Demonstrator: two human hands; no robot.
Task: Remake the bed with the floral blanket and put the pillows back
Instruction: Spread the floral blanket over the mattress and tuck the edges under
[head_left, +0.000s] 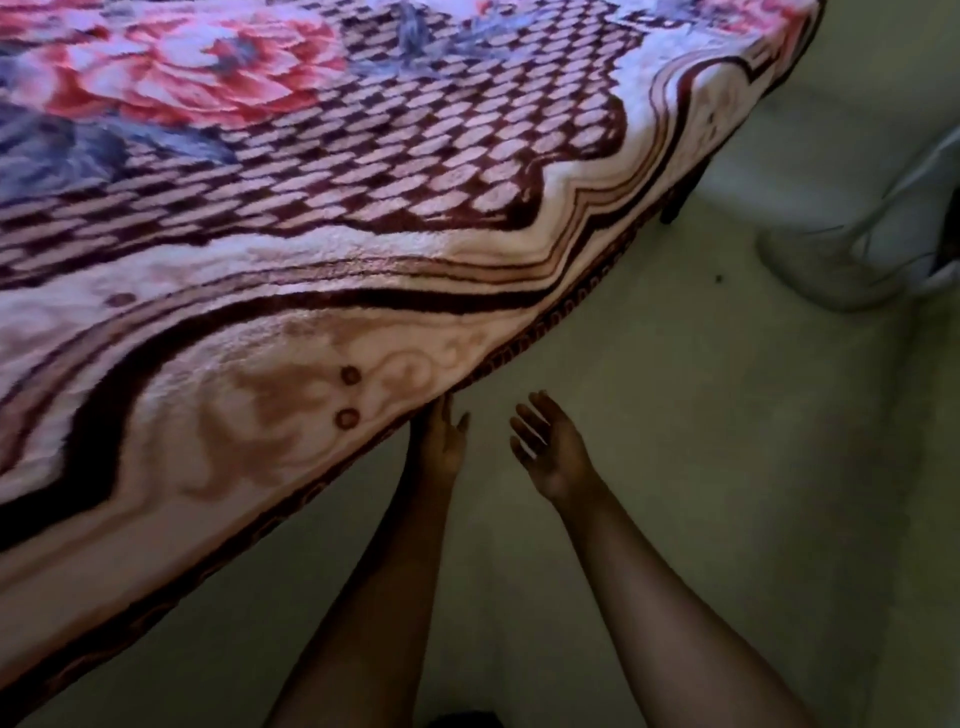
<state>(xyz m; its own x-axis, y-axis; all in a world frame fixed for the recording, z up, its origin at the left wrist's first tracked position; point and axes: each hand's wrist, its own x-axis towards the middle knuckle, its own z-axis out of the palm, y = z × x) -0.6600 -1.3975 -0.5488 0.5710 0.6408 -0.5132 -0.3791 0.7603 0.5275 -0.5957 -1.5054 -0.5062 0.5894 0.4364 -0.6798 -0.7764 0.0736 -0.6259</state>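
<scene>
Left hand (439, 441), fingers straight, touches the near edge of the floral blanket (363, 208); right hand (545, 449) hovers beside it, fingers spread, above the floor (675, 467).

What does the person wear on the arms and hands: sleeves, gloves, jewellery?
No sleeves show anywhere up to the picture's edge. The left hand and the right hand wear no gloves, and no watch, bracelet or ring can be seen in the dim light.

blanket (363, 208): 1 | hands: 2, left hand (439, 441) and right hand (550, 452) | bed leg (672, 210): 1 | pale object (852, 249), kind unclear: 1
</scene>
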